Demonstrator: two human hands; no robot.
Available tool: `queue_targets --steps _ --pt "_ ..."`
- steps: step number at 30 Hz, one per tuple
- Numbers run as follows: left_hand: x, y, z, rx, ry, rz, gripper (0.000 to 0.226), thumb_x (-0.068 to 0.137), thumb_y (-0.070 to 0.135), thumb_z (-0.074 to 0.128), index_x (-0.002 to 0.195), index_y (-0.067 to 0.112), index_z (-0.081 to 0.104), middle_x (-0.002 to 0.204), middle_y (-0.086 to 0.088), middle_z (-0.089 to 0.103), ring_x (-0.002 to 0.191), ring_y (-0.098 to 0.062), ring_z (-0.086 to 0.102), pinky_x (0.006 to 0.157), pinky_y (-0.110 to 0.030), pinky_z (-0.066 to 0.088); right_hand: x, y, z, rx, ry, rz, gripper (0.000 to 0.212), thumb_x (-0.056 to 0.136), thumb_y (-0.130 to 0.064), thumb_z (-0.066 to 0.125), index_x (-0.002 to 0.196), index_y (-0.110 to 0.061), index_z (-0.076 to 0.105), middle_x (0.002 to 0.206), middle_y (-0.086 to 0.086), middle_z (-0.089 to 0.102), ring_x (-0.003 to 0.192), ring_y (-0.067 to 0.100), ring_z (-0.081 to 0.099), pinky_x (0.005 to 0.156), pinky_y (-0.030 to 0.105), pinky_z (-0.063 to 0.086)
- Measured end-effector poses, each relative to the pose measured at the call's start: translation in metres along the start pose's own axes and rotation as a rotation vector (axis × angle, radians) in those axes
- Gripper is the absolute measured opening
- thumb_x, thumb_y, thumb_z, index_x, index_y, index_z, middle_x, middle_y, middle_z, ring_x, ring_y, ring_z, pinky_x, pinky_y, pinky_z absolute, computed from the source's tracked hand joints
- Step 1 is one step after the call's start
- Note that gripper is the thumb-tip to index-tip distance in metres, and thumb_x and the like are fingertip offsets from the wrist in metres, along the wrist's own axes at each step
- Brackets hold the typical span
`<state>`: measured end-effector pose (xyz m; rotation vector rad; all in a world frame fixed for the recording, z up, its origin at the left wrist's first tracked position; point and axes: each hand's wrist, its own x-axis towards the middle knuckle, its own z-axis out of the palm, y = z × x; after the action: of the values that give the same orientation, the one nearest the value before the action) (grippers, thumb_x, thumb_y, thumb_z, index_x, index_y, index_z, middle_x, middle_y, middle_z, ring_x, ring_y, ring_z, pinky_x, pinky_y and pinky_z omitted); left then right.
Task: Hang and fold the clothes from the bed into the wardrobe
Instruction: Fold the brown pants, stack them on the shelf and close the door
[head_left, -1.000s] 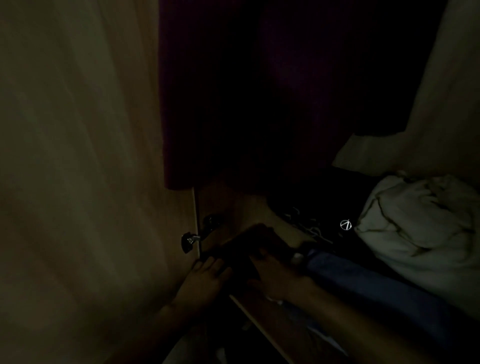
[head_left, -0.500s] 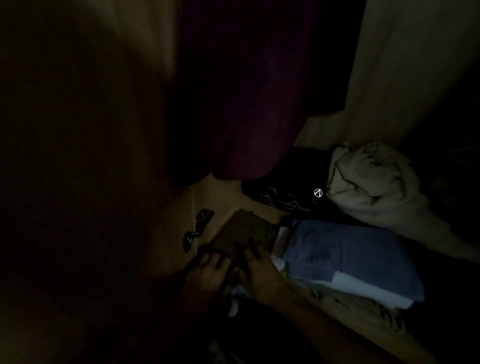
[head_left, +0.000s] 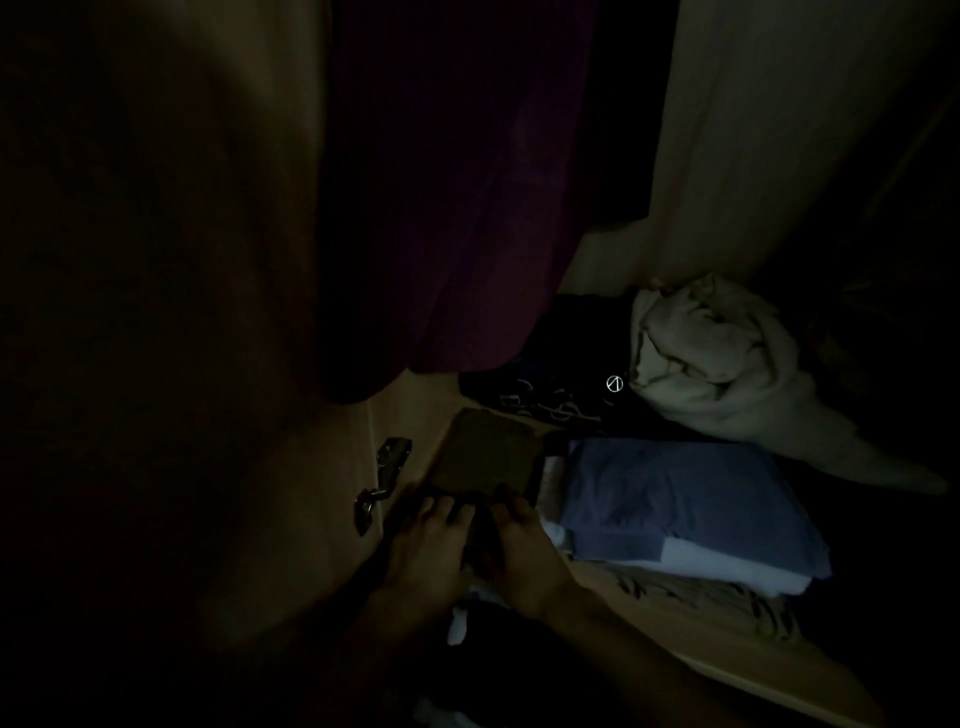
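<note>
Both hands sit at the near edge of the folded brown garment (head_left: 485, 457) on the wardrobe shelf (head_left: 727, 649): your left hand (head_left: 428, 548) lays its fingers on that edge, and your right hand (head_left: 519, 545) lies just beside it with fingers on the cloth, though the dim light keeps me from telling whether either one pinches the fabric or only presses it. To do this step well, I would judge, slide the garment back flat with even pressure from both sides so the fold holds, keep it clear of the metal hinge (head_left: 382, 480) at its left, and square it beside the folded blue garment (head_left: 680, 499). Counting what shows: one brown piece, one blue piece resting on a paler layer, one dark printed garment (head_left: 545, 384) behind, one crumpled white bundle (head_left: 711, 353), one dark maroon garment (head_left: 447, 208) hanging above, and one hinge.
</note>
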<state>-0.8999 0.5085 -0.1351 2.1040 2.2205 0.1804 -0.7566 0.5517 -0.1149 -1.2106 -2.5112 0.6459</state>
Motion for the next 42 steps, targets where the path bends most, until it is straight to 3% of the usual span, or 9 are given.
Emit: queue_targets --steps 2,7,11,15,19,23,26,31,42 --pt "0.0 -0.006 -0.014 -0.085 -0.043 0.042 0.079 0.071 0.064 0.046 0.139 0.024 0.045 0.14 0.003 0.046 0.129 -0.022 0.04 0.112 -0.036 0.031 0.006 0.001 0.002 0.023 0.047 -0.002 0.046 0.094 -0.01 0.056 0.137 0.003 0.047 0.147 0.022 0.038 0.135 0.032 0.039 0.109 0.036 0.032" --pt "0.022 -0.007 -0.022 -0.256 0.139 0.009 0.039 0.088 0.018 0.049 0.125 0.028 0.058 0.13 0.005 0.053 0.121 -0.018 0.044 0.104 -0.032 0.037 0.029 0.008 0.011 0.007 0.163 -0.023 0.041 0.086 -0.023 0.07 0.124 -0.008 0.062 0.125 0.009 0.062 0.113 0.018 0.058 0.092 0.011 0.038" --pt "0.02 -0.008 0.004 -0.06 -0.042 -0.003 0.048 0.095 0.048 0.047 0.139 0.027 0.047 0.139 0.005 0.048 0.125 -0.014 0.045 0.11 -0.027 0.028 0.028 0.019 0.025 -0.04 0.025 -0.019 0.066 0.089 -0.044 0.061 0.146 -0.018 0.04 0.148 0.001 0.043 0.133 0.015 0.044 0.106 0.018 0.025" --pt "0.016 -0.006 0.007 -0.031 -0.005 -0.018 0.062 0.087 0.065 0.049 0.138 0.029 0.045 0.134 0.008 0.048 0.122 -0.01 0.047 0.113 -0.025 0.024 0.029 0.016 0.021 -0.1 0.033 -0.043 0.064 0.09 -0.04 0.059 0.146 -0.015 0.04 0.147 0.004 0.045 0.132 0.019 0.045 0.107 0.02 0.026" --pt "0.013 -0.006 -0.009 -0.344 -0.015 -0.054 0.051 0.09 0.032 0.058 0.139 0.024 0.047 0.14 0.001 0.046 0.126 -0.019 0.046 0.107 -0.028 0.036 0.021 0.006 0.006 -0.096 0.065 -0.044 0.06 0.092 -0.04 0.06 0.144 -0.015 0.043 0.137 0.005 0.053 0.123 0.022 0.052 0.108 0.012 0.003" --pt "-0.004 -0.007 -0.026 -0.393 0.188 -0.007 0.036 0.089 0.015 0.053 0.123 0.024 0.06 0.127 0.002 0.057 0.119 -0.023 0.05 0.1 -0.038 0.044 -0.01 -0.009 -0.014 0.004 0.161 -0.037 0.049 0.089 -0.027 0.064 0.134 -0.01 0.053 0.122 0.013 0.061 0.11 0.028 0.058 0.085 0.024 0.038" --pt "-0.011 0.002 -0.036 -0.424 0.238 0.013 0.029 0.089 0.018 0.054 0.116 0.023 0.062 0.122 -0.001 0.059 0.114 -0.025 0.051 0.096 -0.039 0.045 -0.041 -0.018 -0.026 0.064 0.23 -0.049 0.039 0.088 -0.017 0.061 0.125 -0.006 0.056 0.116 0.011 0.058 0.102 0.022 0.056 0.08 0.024 0.038" --pt "-0.033 0.036 -0.042 -0.482 0.28 0.045 0.022 0.087 0.019 0.057 0.108 0.021 0.063 0.117 -0.001 0.059 0.111 -0.024 0.049 0.092 -0.037 0.043 -0.099 -0.02 -0.037 0.008 0.264 0.037 0.051 0.092 -0.019 0.062 0.14 -0.012 0.046 0.142 0.008 0.046 0.127 0.018 0.044 0.103 0.008 0.023" --pt "-0.099 0.086 -0.095 -0.46 0.452 0.292 0.022 0.092 0.025 0.058 0.113 0.02 0.062 0.118 -0.003 0.059 0.106 -0.023 0.05 0.085 -0.033 0.042 -0.191 -0.046 -0.092 -0.035 0.432 0.066 0.05 0.095 -0.021 0.061 0.142 -0.012 0.045 0.145 0.009 0.044 0.133 0.022 0.04 0.113 0.034 0.033"
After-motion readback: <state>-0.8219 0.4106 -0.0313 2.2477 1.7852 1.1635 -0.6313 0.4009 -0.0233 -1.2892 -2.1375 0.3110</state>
